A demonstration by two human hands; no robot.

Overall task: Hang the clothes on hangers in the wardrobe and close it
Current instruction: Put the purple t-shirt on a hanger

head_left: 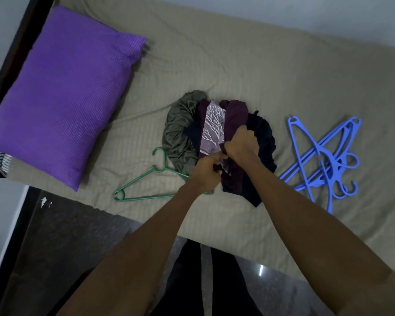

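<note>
Separating one garment from the pile is the step in hand. The clothes lie heaped near the middle of the bed (237, 53), between a green hanger (146, 179) on the left and a stack of blue hangers (324, 160) on the right. The pile holds an olive garment (178, 133), a dark navy garment (265, 137) and a maroon garment (235, 115) with a pale printed panel (213, 128).

The right hand (242, 142) is closed in a fist round a fold of the maroon garment. The left hand (206, 171) pinches the same fabric at its near edge, fingers curled into the cloth. Both hands sit close together on top of the heap.

Procedure, as judged from this layout:

1. Locate the collar or shoulder seam before lifting; a grip on mid-body fabric makes the garment hard to orient.
2. Lift straight up and clear of the pile so the navy and olive garments are not dragged along.
3. Move the hands apart along the shoulder line to open the garment out.
4. Take the green hanger, which lies nearest the left hand and is partly tucked under the olive garment; slide it free, not upward.

The blue hangers are interlocked and likely to snag if pulled singly. A purple pillow (62, 94) rests at the head of the bed. The wardrobe is not in view.
</note>
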